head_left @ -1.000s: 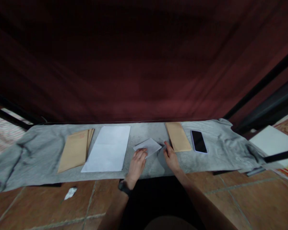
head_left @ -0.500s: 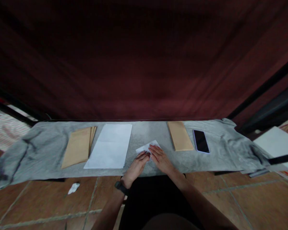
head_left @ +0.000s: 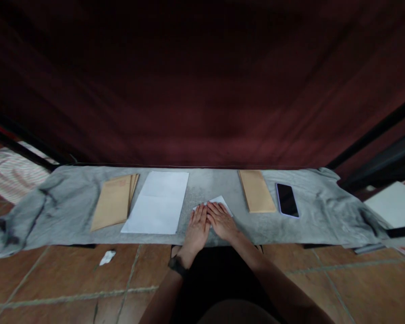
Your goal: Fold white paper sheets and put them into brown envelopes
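Note:
A small folded piece of white paper (head_left: 219,199) lies on the grey cloth in front of me, with its far edge and right corner showing. My left hand (head_left: 197,227) rests flat on its left part, fingers stretched forward. Beside it, my right hand (head_left: 222,220) lies flat over the right part, and the fingers of both hands meet near the middle. The palms hide most of the paper. Left of my hands is a stack of large white paper sheets (head_left: 158,202) with a faint crease across.
Brown envelopes (head_left: 113,202) lie fanned at the left; another brown envelope stack (head_left: 257,192) sits right of my hands, beside a phone (head_left: 287,200). The grey cloth (head_left: 209,180) covers a narrow surface against a dark red curtain (head_left: 202,112). A crumpled white scrap (head_left: 107,257) is on the tiled floor.
My left hand has flattened out from a bent-finger pose and slid forward over the paper. My right hand has shifted slightly and stays flat. The view has moved a little.

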Available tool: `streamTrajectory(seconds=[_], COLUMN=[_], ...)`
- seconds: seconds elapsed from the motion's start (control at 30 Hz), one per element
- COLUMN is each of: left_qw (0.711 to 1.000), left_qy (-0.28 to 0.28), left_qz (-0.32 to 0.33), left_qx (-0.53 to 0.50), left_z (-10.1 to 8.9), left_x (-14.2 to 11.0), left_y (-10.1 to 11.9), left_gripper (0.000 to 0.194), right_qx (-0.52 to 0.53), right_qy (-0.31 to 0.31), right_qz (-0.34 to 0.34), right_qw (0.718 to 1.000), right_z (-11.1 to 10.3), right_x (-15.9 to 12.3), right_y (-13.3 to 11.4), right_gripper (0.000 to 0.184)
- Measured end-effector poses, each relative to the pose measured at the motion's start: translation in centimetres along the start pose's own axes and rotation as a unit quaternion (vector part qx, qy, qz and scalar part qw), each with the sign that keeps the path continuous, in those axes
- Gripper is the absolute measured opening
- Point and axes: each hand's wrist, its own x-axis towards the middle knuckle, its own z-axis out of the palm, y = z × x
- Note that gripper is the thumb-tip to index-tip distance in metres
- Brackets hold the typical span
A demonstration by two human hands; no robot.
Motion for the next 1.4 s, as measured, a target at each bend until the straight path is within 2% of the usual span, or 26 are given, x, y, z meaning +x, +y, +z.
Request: streamTrajectory(seconds=[0.13,0.33,0.63,0.9,1.03,1.17,1.23,1.4], left_qw=[0.994,0.982,0.976,0.976,0.977,0.978,0.978,0.978], left_qy=[-0.007,0.005,-0.007,-0.015,-0.010,-0.013,-0.016,-0.011], left_qz=[-0.005,-0.028,-0.017,-0.003,-0.001,0.003,0.005,0.005], left_qx=[0.113,0.188,0.216,0.217,0.214,0.209,0.208,0.210], left_z=[1.1,1.2,0.0,-0.3,-0.2,-0.3,-0.4,-0.3], left_x=[0.0,-0.4,-1.4,-1.6,-1.6,-1.6,-1.6,-1.7], left_y=[0.2,0.0,-1.6,-1.8,-1.9,-2.0,-2.0,-2.0], left_gripper=[0.057,0.064,0.070,0.070,0.070,0.070,0.069,0.069], right_qx=[-0.034,-0.068,-0.091,-0.095,-0.067,-0.023,-0.020,-0.044], right_qy=[0.006,-0.011,0.012,0.051,0.057,-0.003,-0.025,-0.022], right_qz=[0.034,0.069,0.131,0.159,0.123,0.027,0.002,0.030], right_qw=[0.999,0.995,0.987,0.981,0.989,0.999,0.999,0.998], right_z=[0.5,0.3,0.7,0.4,0.0,0.2,0.6,1.1], right_x=[-0.1,-0.5,-1.7,-2.6,-1.9,-0.7,-0.3,-0.3], right_y=[0.5,1.8,3.5,4.4,3.2,0.9,-0.1,-0.6], right_gripper=[0.046,0.050,0.057,0.058,0.056,0.053,0.051,0.050])
